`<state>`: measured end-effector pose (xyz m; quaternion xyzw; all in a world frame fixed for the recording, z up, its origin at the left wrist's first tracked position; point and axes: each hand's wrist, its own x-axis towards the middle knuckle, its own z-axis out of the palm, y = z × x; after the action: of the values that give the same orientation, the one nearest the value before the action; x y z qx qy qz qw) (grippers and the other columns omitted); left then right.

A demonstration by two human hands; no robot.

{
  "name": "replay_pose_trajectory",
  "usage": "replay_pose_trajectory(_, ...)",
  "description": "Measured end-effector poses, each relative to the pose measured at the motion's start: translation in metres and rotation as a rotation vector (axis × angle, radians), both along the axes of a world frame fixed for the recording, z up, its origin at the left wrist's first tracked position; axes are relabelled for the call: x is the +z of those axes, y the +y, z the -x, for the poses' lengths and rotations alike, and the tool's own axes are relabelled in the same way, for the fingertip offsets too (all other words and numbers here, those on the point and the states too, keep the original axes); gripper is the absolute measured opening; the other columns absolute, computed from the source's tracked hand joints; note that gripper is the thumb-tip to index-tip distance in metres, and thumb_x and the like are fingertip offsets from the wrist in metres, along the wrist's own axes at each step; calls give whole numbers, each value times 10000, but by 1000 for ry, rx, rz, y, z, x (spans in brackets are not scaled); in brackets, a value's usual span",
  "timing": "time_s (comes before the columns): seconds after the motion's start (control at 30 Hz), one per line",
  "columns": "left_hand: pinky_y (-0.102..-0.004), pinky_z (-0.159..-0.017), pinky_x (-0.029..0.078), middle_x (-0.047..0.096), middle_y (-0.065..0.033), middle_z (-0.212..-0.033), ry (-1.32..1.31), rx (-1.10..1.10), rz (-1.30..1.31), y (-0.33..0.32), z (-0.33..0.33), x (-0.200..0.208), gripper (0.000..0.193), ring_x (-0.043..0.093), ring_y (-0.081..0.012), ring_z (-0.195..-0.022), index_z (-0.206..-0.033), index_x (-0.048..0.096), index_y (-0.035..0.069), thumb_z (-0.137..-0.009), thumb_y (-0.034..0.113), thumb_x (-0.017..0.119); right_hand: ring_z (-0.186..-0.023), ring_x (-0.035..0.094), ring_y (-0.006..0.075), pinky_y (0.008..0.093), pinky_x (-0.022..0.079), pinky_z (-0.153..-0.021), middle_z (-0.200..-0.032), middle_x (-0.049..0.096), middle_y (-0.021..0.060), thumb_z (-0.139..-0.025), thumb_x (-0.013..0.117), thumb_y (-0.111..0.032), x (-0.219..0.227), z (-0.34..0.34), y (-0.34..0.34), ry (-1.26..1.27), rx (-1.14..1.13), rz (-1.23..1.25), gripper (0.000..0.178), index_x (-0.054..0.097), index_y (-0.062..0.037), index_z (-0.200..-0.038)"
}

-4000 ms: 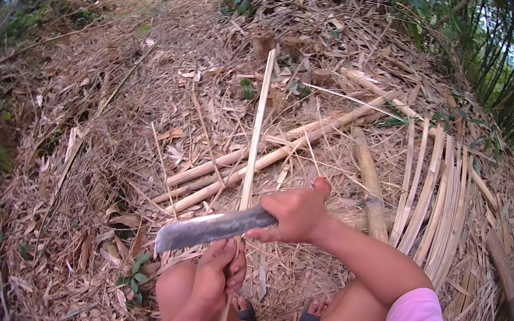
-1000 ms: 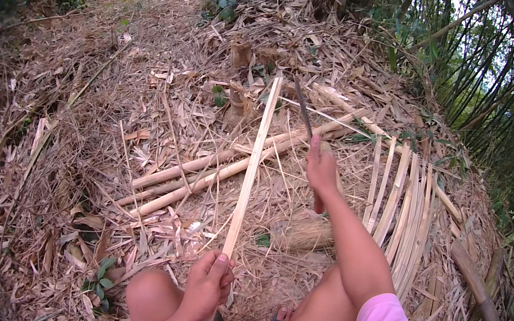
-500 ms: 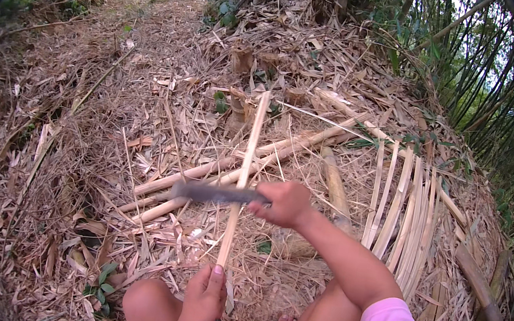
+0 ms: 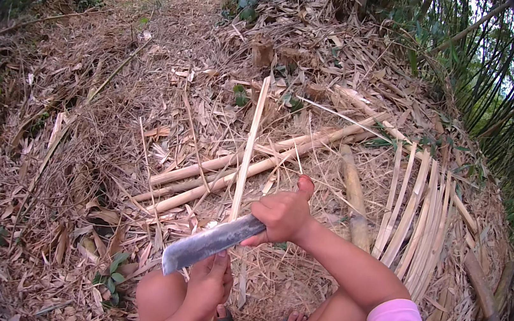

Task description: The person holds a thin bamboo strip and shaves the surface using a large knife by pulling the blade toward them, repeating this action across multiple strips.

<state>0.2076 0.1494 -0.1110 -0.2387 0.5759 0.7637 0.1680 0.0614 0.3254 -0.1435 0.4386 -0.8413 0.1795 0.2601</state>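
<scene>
A long, pale split-bamboo strip (image 4: 251,140) stretches away from me between my knees. My left hand (image 4: 206,286) is closed round its near part, thumb on top. In my right hand (image 4: 282,215) is the handle of a machete (image 4: 211,243) with a broad, dark grey blade. The blade slants down to the left, crossing over the strip just beyond my left hand, its square tip near my left knee. I cannot tell whether the edge touches the strip. One digit of the right hand sticks up; the others wrap the handle, which is mostly hidden.
Bamboo poles (image 4: 310,145) lie crosswise ahead. Several split strips (image 4: 413,218) lean in a row on a pole at the right. A short thick bamboo piece (image 4: 352,182) lies near my right forearm. Cut stumps (image 4: 261,52) stand farther off, amid dry leaves.
The machete has swung from nearly level to slanting, its tip dropping toward my left hand. My right hand has turned with it. The left hand keeps its hold on the strip.
</scene>
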Motion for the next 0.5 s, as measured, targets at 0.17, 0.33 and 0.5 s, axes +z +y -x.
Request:
replay_pose_trajectory(0.17, -230, -357, 184, 316, 39, -587, -43, -146, -99, 2, -15, 7, 348, 263, -56, -410, -821, 409, 118, -1045, 384, 421, -527, 620, 315, 453, 470, -523, -586, 603, 120, -899, 368, -741, -17, 59, 39, -505, -500, 214, 725, 579, -82, -684)
replay_pose_trajectory(0.33, -236, -364, 171, 288, 41, -588, -122, -131, -116, -4, -16, 5, 337, 244, -63, -420, -825, 398, 133, -1051, 383, 391, -573, 634, 345, 457, 494, -532, -588, 597, 154, -931, 336, -711, -9, 32, 41, -471, -324, 83, 699, 610, -97, -738)
replay_pose_trajectory(0.5, -231, -376, 214, 317, 18, -614, -78, -224, -99, 6, -28, 5, 339, 261, -69, -432, -846, 407, 122, -1049, 394, 397, -598, 594, 383, 466, 452, -575, -583, 583, 176, -927, 375, -698, -20, 76, 67, -630, -557, 367, 735, 628, -45, -704)
